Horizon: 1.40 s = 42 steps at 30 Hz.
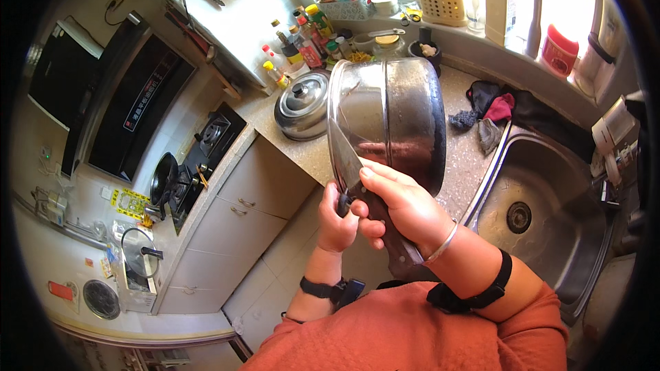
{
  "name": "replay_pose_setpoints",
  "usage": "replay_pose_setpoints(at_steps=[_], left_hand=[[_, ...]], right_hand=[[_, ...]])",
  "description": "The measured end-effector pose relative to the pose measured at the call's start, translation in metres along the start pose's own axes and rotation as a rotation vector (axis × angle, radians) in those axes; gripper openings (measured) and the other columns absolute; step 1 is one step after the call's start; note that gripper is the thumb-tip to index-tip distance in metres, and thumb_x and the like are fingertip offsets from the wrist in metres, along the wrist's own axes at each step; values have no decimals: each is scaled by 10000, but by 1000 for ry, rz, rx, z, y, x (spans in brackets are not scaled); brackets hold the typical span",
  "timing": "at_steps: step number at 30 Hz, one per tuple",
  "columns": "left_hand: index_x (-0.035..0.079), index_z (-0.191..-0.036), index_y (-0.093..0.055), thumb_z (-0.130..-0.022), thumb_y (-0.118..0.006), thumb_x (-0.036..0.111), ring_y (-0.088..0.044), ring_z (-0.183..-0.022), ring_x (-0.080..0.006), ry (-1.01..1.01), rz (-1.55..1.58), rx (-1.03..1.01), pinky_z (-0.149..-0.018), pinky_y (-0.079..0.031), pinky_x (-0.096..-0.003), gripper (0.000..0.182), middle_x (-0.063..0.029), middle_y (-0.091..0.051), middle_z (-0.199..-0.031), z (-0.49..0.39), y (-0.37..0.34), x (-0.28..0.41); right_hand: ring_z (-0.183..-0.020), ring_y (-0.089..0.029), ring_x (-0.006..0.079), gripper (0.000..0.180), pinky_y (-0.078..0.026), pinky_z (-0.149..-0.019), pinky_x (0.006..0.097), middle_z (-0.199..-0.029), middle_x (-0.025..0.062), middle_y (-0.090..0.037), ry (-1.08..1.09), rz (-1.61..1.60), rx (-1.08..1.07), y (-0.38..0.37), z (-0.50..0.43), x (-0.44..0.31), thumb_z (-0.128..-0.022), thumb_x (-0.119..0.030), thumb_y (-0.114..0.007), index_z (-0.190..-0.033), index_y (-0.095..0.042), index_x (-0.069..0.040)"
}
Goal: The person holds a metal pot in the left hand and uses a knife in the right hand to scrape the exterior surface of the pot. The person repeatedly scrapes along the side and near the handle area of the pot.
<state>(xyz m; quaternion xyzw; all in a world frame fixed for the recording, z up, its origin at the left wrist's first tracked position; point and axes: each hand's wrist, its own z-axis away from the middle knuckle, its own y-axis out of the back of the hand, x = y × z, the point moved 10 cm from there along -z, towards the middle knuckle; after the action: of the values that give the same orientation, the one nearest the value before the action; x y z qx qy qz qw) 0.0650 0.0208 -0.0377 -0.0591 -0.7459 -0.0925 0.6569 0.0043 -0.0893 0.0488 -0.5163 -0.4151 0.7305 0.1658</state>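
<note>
A large stainless steel pot (407, 98) is tipped on its side over the counter edge, its rim towards the left. My left hand (335, 224) is closed around the pot's small black side handle (343, 205). In my right hand (412, 203) is a knife with a dark brown riveted handle (389, 239). Its broad blade (348, 157) points up and away, lying along the pot's rim; whether the tip touches the metal I cannot tell. Left of the pot, the domed steel lid (304, 105) with its black knob sits on the counter.
To the right is a steel sink (536, 216), with cloths (497, 108) bunched behind it. Sauce bottles (307, 44) crowd the back corner. A gas stove (211, 134) bears a wok (164, 178) on the left. A cutlery basket (442, 6) stands on the windowsill.
</note>
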Motion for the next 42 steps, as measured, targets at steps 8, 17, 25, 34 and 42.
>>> replay_pose_setpoints(at_steps=[8,17,25,34,42], left_hand=[[56,-1142,-529,-774,-627,60,-527,-921,-99,-244,-247,-17,-800,-492,-242,381,7,-521,-1028,14,3,23],[11,-1124,-566,-712,-529,3,-567,-782,-145,-222,-252,69,-726,-491,-290,414,-74,-605,-897,17,12,6],[51,-1138,-524,-833,-565,16,-617,-848,-115,-155,-153,-3,-750,-551,-264,309,-26,-619,-946,8,10,-9],[51,-1187,-503,-819,-633,33,-617,-835,-122,-140,-156,-34,-724,-573,-264,391,-30,-606,-984,12,8,-13],[52,-1186,-485,-820,-649,35,-618,-772,-114,-123,-162,-55,-618,-543,-227,402,-11,-598,-906,13,9,-18]], right_hand=[[-530,-489,114,151,-447,-443,290,-782,32,-558,-46,-171,65,3,-14,-11,-1058,-303,-472,-1120,-477,-166],[-543,-466,91,259,-441,-455,279,-793,15,-549,-41,-316,52,13,-43,-31,-1058,-356,-448,-1021,-486,-103],[-508,-481,95,278,-464,-439,259,-797,25,-562,-48,-92,30,11,9,-2,-1074,-311,-428,-1250,-532,-123],[-522,-467,93,332,-431,-448,268,-805,34,-538,-67,-27,-9,5,8,-2,-1070,-334,-460,-1347,-480,-152],[-504,-469,107,378,-424,-431,276,-793,40,-541,-80,29,76,11,-2,-8,-1063,-313,-483,-1400,-439,-149]])
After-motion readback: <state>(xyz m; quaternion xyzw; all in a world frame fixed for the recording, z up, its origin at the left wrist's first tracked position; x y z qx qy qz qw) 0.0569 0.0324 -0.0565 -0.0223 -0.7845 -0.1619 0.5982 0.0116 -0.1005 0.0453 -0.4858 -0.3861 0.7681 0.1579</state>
